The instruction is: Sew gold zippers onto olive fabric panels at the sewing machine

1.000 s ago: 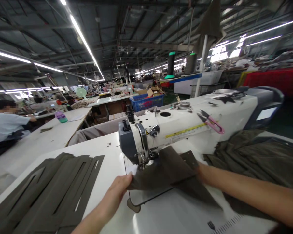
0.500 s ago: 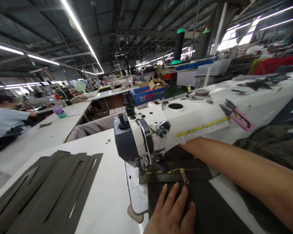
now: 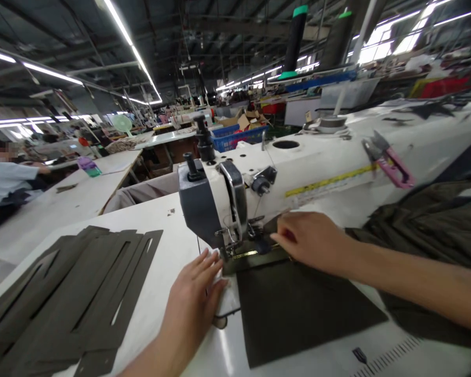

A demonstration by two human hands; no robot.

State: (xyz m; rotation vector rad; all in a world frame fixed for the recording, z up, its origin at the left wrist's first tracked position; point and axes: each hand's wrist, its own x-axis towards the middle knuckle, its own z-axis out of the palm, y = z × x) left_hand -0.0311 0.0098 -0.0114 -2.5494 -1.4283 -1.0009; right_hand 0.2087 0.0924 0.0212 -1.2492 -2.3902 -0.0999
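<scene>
Under the needle area of a white sewing machine lies a dark olive fabric panel with a gold-toothed zipper along its far edge. My left hand is flat at the panel's left end, fingers stretched toward the presser foot, fingertips touching or just beside the fabric edge. My right hand is curled over the zipper's right part, under the machine arm, thumb pointing left. What its fingers pinch is hidden, and the zipper pull is mostly covered by the hand.
Slotted olive fabric pieces are stacked on the left. Bunched dark fabric lies at the right. Pink-handled snips rest on the machine arm. Behind stand a blue crate and thread cones. A person sits at a far-left table.
My left hand has moved left and up, from the panel to beside the presser foot. My right hand has drawn back into sight and closed over the zipper's right part. The view has shifted slightly.
</scene>
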